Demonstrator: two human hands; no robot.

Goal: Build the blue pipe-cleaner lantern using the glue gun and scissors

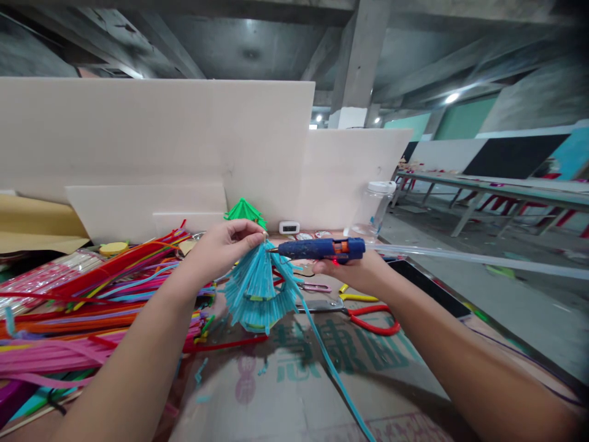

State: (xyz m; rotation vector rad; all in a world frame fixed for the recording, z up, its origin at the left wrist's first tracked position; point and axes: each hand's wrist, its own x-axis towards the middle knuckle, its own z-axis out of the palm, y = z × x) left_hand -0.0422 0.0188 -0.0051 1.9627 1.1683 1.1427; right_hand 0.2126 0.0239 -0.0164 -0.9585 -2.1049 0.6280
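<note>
My left hand [221, 245] pinches the top of a blue pipe-cleaner cone [258, 290], which hangs fanned out above the cardboard. A long blue strand [332, 368] trails from it toward the near edge. My right hand [356, 270] grips a blue hot glue gun [322, 248] held level, its nozzle tip touching the cone's top right beside my left fingers. A small red light shows under the gun. A finished green cone [245, 212] stands behind, against the white board.
A heap of coloured pipe cleaners [83, 307] covers the left of the printed cardboard [322, 380]. Red-handled scissors [372, 319] and pliers lie right of the cone. A clear jar [375, 205] stands at the back right. White foam boards [161, 141] wall the back.
</note>
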